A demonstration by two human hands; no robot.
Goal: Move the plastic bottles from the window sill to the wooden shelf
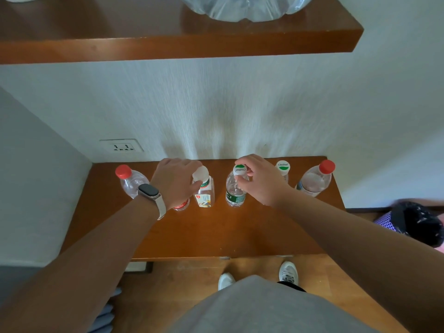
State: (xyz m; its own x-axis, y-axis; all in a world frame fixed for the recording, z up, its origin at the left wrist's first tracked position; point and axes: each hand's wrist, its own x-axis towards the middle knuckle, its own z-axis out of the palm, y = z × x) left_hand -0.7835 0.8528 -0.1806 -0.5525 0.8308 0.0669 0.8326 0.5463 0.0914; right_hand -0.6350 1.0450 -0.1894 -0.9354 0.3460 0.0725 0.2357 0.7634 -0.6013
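Six plastic bottles are seen standing in a row on the lower wooden shelf [240, 231], against the wall. The pale cap of the orange-labelled bottle [204, 197] is gripped by the left hand [177, 180], on whose wrist a watch [149, 191] is worn. The white cap of the green-labelled bottle [236, 192] is pinched by the right hand [260, 180]. A red-capped bottle [131, 180] is set at the row's left end and another red-capped one [316, 179] at its right end. A large clear container [247, 8] is held on the upper shelf [168, 48].
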